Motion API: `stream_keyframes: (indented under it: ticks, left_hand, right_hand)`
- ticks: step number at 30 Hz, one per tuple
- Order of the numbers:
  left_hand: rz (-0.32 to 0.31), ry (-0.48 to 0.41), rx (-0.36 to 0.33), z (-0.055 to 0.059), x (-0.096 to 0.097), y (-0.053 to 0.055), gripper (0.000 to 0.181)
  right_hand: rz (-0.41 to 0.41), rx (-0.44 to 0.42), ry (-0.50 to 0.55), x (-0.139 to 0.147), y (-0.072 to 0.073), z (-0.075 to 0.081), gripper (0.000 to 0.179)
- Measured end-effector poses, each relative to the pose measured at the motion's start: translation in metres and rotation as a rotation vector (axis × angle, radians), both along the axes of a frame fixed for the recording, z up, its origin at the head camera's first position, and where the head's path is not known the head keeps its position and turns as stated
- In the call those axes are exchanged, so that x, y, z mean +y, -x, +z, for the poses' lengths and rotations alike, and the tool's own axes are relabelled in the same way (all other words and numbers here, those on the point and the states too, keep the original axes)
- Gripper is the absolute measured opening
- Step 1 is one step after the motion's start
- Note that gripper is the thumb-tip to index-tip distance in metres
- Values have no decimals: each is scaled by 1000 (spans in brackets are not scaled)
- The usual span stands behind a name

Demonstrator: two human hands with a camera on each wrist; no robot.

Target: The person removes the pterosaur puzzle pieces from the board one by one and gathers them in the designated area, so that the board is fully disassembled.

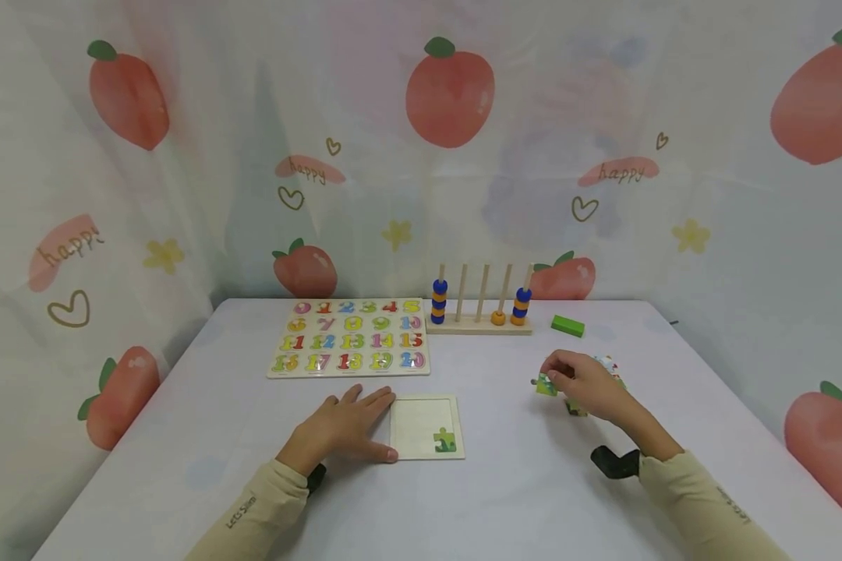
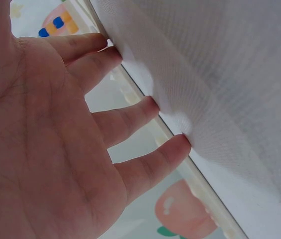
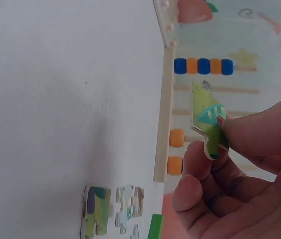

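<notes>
My left hand rests on the table with its fingers spread, fingertips and thumb touching the left edge of a square wooden puzzle tray. One green puzzle piece lies in the tray's lower right corner. Between thumb and fingers my right hand pinches another green jigsaw piece, held above the table. Below and behind that hand lie more loose puzzle pieces, partly hidden by it in the head view. The left wrist view shows the straight fingers of the left hand, but not the tray's inside.
A number board lies behind the left hand. Next to it stands a wooden bead rack with upright pegs and blue and orange beads. A green block lies to its right. Patterned cloth hangs behind the table.
</notes>
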State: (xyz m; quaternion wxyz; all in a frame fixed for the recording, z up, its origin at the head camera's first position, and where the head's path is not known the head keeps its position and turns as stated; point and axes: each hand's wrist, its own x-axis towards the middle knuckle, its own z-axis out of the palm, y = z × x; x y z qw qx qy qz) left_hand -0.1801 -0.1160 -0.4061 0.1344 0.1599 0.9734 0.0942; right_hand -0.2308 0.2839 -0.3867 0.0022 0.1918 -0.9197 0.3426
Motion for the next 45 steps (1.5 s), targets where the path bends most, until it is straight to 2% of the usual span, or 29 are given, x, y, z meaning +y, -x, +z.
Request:
stream_keyframes:
  ticks: [11,24,35,40,45]
  left_hand:
    - [5,3,2,-1,0,1,101]
    - [12,7,9,-3,1,2,101]
    - [6,2,11,1,1,0,100]
    - [8,5,8,1,1,0,100]
    - [9,9,6,-2,1,1,101]
  right_hand:
    - [-70,-27,-42,26,3,1,14]
    - [-117,-71,-72,55,5,-2,15]
    - [-131,-191,-106,80,9,-7,11]
    - [-132,-202,-127,86,12,-12,12]
    - [-94,-183,-136,88,12,-17,11]
